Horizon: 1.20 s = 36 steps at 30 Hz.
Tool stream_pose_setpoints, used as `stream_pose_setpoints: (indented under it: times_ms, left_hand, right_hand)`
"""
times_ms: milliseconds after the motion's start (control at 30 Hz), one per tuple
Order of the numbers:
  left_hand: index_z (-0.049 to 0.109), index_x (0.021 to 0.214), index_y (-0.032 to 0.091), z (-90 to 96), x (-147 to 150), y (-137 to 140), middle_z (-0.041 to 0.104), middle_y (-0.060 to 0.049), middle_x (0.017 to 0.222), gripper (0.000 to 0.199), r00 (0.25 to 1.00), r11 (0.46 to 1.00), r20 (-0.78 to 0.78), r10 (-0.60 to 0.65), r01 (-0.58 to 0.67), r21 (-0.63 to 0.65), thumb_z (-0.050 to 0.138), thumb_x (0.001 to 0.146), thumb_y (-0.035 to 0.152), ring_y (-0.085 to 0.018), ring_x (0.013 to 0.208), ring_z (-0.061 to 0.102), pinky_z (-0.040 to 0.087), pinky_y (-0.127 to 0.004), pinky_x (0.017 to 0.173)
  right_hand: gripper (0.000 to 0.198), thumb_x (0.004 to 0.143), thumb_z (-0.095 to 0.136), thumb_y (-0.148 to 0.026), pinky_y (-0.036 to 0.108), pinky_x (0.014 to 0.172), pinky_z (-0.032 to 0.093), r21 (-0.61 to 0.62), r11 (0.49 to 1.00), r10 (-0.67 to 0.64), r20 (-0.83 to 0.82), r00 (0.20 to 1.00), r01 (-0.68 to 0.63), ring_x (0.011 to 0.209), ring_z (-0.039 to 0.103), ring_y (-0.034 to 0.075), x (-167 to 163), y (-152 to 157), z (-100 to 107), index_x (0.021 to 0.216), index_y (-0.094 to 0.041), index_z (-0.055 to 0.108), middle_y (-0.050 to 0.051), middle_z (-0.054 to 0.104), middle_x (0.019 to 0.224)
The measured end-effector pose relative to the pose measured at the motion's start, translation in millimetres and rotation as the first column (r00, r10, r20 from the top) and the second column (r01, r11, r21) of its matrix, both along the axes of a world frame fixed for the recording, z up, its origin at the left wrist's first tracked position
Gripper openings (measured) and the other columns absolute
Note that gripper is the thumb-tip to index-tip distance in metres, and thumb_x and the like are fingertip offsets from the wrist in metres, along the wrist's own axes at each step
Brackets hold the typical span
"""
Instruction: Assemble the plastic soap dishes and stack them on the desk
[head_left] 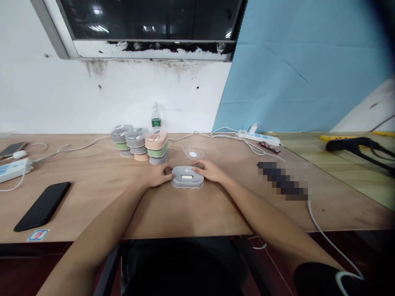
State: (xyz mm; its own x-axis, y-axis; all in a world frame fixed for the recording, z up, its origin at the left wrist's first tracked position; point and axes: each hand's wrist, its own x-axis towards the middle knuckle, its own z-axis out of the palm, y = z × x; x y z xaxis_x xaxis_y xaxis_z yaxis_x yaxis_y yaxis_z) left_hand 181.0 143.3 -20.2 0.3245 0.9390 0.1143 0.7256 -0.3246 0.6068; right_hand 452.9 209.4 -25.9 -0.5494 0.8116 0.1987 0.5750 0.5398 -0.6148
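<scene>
Gray rounded container [187,183], wavy pale lower edge, small pale bar [187,176] mid-top, lying level on wooden table [185,218].

Black phone [42,206] at left, green-labelled bottle [156,117] near white wall [129,94]

grey box [187,183]: rim partly hidden by left hand [158,174], right hand [210,169] | dark item, right side [280,181]: pixelated, can't ID | bottle [155,113]: base hidden behind stacked boxes [156,140] | left power strip [14,169]: cut by left edge | sticker [38,234]: marking too small to read
</scene>
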Motion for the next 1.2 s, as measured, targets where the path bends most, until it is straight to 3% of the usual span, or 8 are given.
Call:
stream_pose_setpoints:
  times_ms: [133, 300, 467, 633, 733, 900, 1033, 1200]
  left_hand:
    - [0.048, 0.132, 0.017, -4.6, -1.9, 1.4, 0.065, -0.004, 0.082, 0.055, 0.999, 0.999, -0.032, 0.011, -0.009, 0.053, 0.046, 0.089, 0.05, -0.019, 0.074, 0.059, 0.045, -0.03, 0.066]
    - [0.051, 0.134, 0.022, -6.4, -4.1, 2.4, 0.067, -0.005, 0.096, 0.05, 0.997, 0.997, -0.068, -0.02, 0.025, 0.069, 0.041, 0.092, 0.047, -0.019, 0.083, 0.061, 0.045, -0.031, 0.073]
    - [0.055, 0.128, 0.019, -9.9, -4.0, 4.5, 0.066, -0.004, 0.086, 0.05, 0.999, 0.994, -0.047, 0.011, -0.006, 0.109, 0.044, 0.09, 0.051, -0.018, 0.076, 0.06, 0.045, -0.029, 0.067]
    - [0.059, 0.122, 0.02, -9.5, -2.9, 4.6, 0.067, -0.003, 0.08, 0.051, 0.996, 0.992, -0.058, 0.06, -0.053, 0.115, 0.046, 0.088, 0.057, -0.019, 0.071, 0.06, 0.044, -0.029, 0.064]
    - [0.062, 0.116, 0.02, -4.3, -1.9, 1.4, 0.068, -0.005, 0.082, 0.05, 0.994, 0.988, -0.065, 0.092, -0.083, 0.127, 0.045, 0.088, 0.058, -0.019, 0.074, 0.061, 0.044, -0.029, 0.064]
    - [0.049, 0.132, 0.019, 8.5, 2.3, -8.0, 0.067, -0.007, 0.103, 0.056, 0.985, 0.945, 0.037, 0.169, -0.172, 0.28, 0.046, 0.089, 0.055, -0.018, 0.078, 0.061, 0.047, -0.029, 0.071]
    - [0.06, 0.117, 0.017, 15.2, 4.6, -13.3, 0.068, -0.007, 0.096, 0.042, 0.989, 0.919, 0.073, 0.127, -0.145, 0.368, 0.047, 0.091, 0.048, -0.016, 0.074, 0.059, 0.046, -0.029, 0.072]
    - [0.067, 0.091, 0.018, 18.4, 4.0, -15.2, 0.069, -0.005, 0.081, 0.041, 0.987, 0.946, 0.014, 0.161, -0.158, 0.282, 0.042, 0.092, 0.05, -0.017, 0.07, 0.059, 0.041, -0.028, 0.063]
  right_hand:
    - [0.047, 0.091, 0.048, -0.045, 0.031, 0.073, 0.045, 0.098, 0.983, -0.155, -0.01, 0.988, 0.155, 0.077, 0.061, 0.02, -0.2, 13.5, -9.0, 0.127, -0.016, 0.056, 0.009, 0.068, 0.09]
    - [0.04, 0.088, 0.054, -0.035, 0.036, 0.086, 0.044, 0.142, 0.971, -0.204, 0.072, 0.976, 0.192, 0.098, 0.061, 0.025, 9.1, 36.0, -19.3, 0.123, -0.016, 0.058, 0.014, 0.064, 0.118]
    - [0.03, 0.076, 0.067, -0.043, 0.03, 0.068, 0.043, 0.151, 0.958, -0.257, 0.085, 0.963, 0.243, 0.077, 0.06, 0.021, 14.7, 34.4, -18.6, 0.093, -0.019, 0.062, 0.006, 0.068, 0.086]
    - [0.038, 0.073, 0.068, -0.053, 0.026, 0.057, 0.036, 0.162, 0.903, -0.374, -0.157, 0.914, 0.397, 0.06, 0.05, 0.015, 15.6, 22.2, -4.4, 0.089, -0.02, 0.057, -0.002, 0.055, 0.064]
    - [0.038, 0.078, 0.061, -0.055, 0.026, 0.059, 0.036, 0.174, 0.907, -0.31, -0.338, 0.889, 0.383, 0.057, 0.046, 0.014, 15.4, 14.6, 3.7, 0.093, -0.02, 0.057, -0.004, 0.049, 0.06]
    - [0.045, 0.082, 0.05, -0.063, 0.026, 0.057, 0.037, 0.114, 0.947, -0.215, -0.463, 0.86, 0.299, 0.057, 0.044, 0.014, 4.1, -3.8, 9.6, 0.091, -0.019, 0.057, -0.002, 0.048, 0.061]
    - [0.051, 0.081, 0.046, -0.069, 0.025, 0.052, 0.035, 0.011, 0.982, -0.166, -0.449, 0.878, 0.191, 0.053, 0.043, 0.013, -8.0, -12.9, 12.7, 0.074, -0.019, 0.054, -0.001, 0.047, 0.056]
    - [0.06, 0.08, 0.043, -0.073, 0.024, 0.049, 0.03, -0.041, 0.994, -0.104, -0.224, 0.969, 0.097, 0.052, 0.04, 0.011, -6.5, -9.6, 14.5, 0.056, -0.018, 0.047, -0.001, 0.043, 0.052]
